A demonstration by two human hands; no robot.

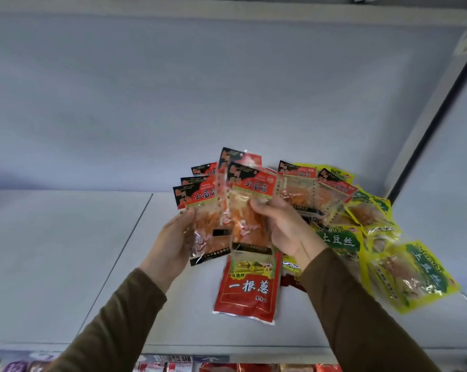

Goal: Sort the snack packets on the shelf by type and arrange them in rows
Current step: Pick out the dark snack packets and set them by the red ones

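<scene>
Red-and-black packets with clear windows are being gathered by type: a fanned stack (200, 210) is held in the left hand (170, 245), and two further packets of the same print (250, 210) are held in the right hand (286, 232). Both bundles are held raised above the white shelf (66, 264), close together, presumably so that matching prints can be compared and merged into one stack. The left hand is partly closed, with the thumb pressed on the front of the stack; the fingers behind it are hidden. The right hand is curled around its packets, thumb on the front face. On the shelf below, a red packet of a different type (247, 288) lies flat. Yellow-green packets (404, 272) are heaped unsorted at the right, with two more red-and-black packets (315, 189) lying on that heap. Rows have not yet been formed
</scene>
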